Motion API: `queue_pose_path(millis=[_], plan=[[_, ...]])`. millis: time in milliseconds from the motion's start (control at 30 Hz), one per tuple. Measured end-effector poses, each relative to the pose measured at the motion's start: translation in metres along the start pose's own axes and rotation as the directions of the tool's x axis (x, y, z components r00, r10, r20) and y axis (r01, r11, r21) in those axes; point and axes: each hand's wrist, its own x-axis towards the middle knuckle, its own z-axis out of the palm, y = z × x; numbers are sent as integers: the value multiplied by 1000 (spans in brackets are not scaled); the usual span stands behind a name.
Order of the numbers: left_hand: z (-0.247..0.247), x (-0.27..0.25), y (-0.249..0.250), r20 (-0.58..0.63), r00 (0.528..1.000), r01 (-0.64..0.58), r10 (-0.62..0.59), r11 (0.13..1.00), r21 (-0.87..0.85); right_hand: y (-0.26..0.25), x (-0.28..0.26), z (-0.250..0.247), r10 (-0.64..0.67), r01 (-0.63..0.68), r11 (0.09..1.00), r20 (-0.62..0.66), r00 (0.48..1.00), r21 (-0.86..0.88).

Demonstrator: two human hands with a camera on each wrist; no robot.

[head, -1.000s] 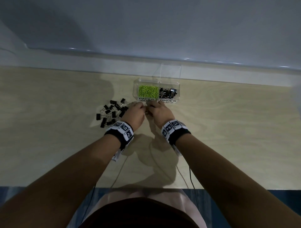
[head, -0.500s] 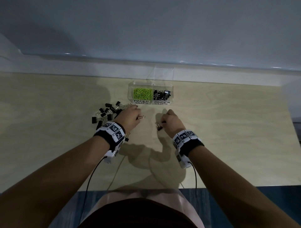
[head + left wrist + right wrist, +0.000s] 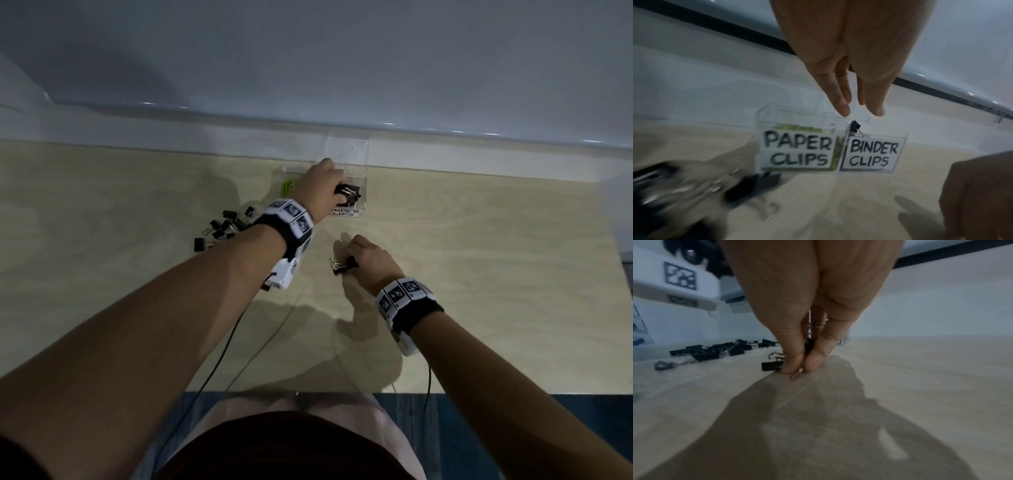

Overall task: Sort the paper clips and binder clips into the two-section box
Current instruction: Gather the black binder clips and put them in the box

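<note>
The clear two-section box (image 3: 362, 192) stands at the table's far edge; its labels read PAPER CLIPS (image 3: 797, 148) and BINDER CLIPS (image 3: 872, 154). Green paper clips (image 3: 287, 185) fill the left section and black binder clips (image 3: 351, 197) lie in the right one. My left hand (image 3: 861, 112) hovers over the box with its fingers straight, and a black binder clip (image 3: 854, 128) sits just below the fingertips at the divider. My right hand (image 3: 800, 369) is down at the table and pinches a binder clip (image 3: 810, 344) between thumb and finger. Another binder clip (image 3: 771, 365) lies beside the thumb.
A loose pile of black binder clips (image 3: 224, 226) lies on the wooden table (image 3: 479, 257) left of the box. The box's clear lid (image 3: 347, 150) stands open against the wall. Cables (image 3: 219, 356) hang from both wrists over the near table edge.
My left hand moved from beside the pile forward over the box and let go of its clip. My right hand stayed where it was, still pinching its clip.
</note>
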Motion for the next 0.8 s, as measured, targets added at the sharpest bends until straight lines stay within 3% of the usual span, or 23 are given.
queue_pose_path(millis=[133,300,367,467,600,733,800], plan=[[-8,-59,-45,-34,999,22,-22,1000,-3,4,1,-7,20,-17,998,-60,998,54],[-6,-143,-109,-6,991,134,-134,991,1,-2,21,-55,45,29,982,-376,926,189],[-2,-162,-119,-3,986,169,-169,986,3,-7,37,-76,68,14,983,-433,899,184],[9,-173,-115,55,987,150,-150,989,14,-16,49,-86,91,-62,994,-405,910,86],[33,-164,-91,113,988,93,-103,992,90,-34,28,-51,97,-97,995,-397,913,20],[45,-149,-76,112,960,237,-256,959,158,-40,2,6,169,-167,986,-133,977,27],[45,-146,-72,53,965,249,-258,959,132,-40,-3,24,169,-167,986,-84,982,29]])
